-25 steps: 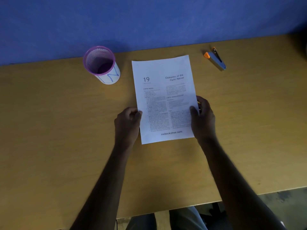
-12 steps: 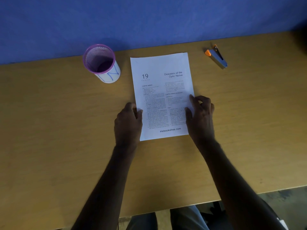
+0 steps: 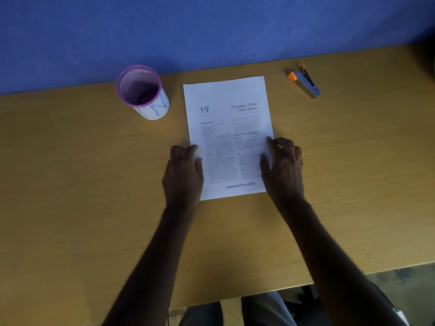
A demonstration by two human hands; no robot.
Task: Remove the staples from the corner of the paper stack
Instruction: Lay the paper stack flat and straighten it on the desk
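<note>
A white printed paper stack [image 3: 226, 97] lies flat in the middle of the wooden table [image 3: 70, 184], with its top towards the blue wall. Its top left corner shows only a faint mark, too small to read as staples. My left hand [image 3: 183, 170] sits at the stack's lower left edge, fingers curled, thumb on the top sheet. At the lower right edge my right hand [image 3: 283, 168] rests with its fingers spread, thumb and forefinger tip on the paper. A grey and orange staple remover [image 3: 306, 82] lies at the back right, well away from both hands.
A purple mesh cup [image 3: 141, 90] with a white paper wrap stands left of the stack, close to the wall [image 3: 211, 27]. The table's front edge runs just above my knees.
The stack has slid slightly away from me and straightened. My right hand's fingers have spread from a curled grip, while the left hand has stayed at the left edge.
</note>
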